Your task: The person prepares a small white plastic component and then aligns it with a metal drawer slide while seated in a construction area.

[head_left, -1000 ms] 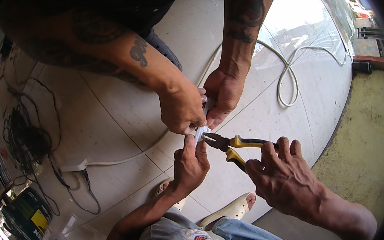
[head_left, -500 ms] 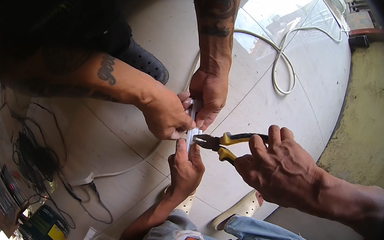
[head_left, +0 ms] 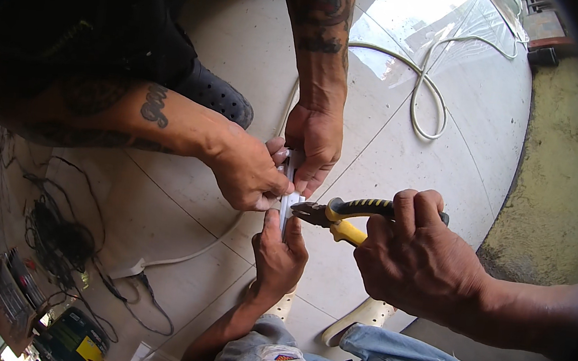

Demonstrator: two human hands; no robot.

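Note:
My right hand [head_left: 422, 254] is wrapped round the black-and-yellow handles of a pair of pliers [head_left: 345, 218]. The jaws point left, their tips at the side of a narrow white strip [head_left: 291, 202]. My left hand [head_left: 280, 253] pinches the strip's near end between thumb and finger. From the far side a co-worker's two hands grip the same strip: one hand [head_left: 250, 176] comes in from the left, the other hand [head_left: 314, 144] from above. Those fingers cover much of the strip's far part. Whether the jaw tips bite the strip I cannot tell.
A white cable [head_left: 429, 89] loops over the tiled floor [head_left: 402, 171] beside clear plastic sheeting [head_left: 418, 25]. Tangled black cords [head_left: 58, 234] and a dark green box with a yellow label [head_left: 71, 341] lie at left. The co-worker's dark clog [head_left: 220, 96] stands close by.
The plier jaws, parted before, have come together at the strip. My right hand has shifted its grip on the handles. Both strip-holding pairs of fingers stay put.

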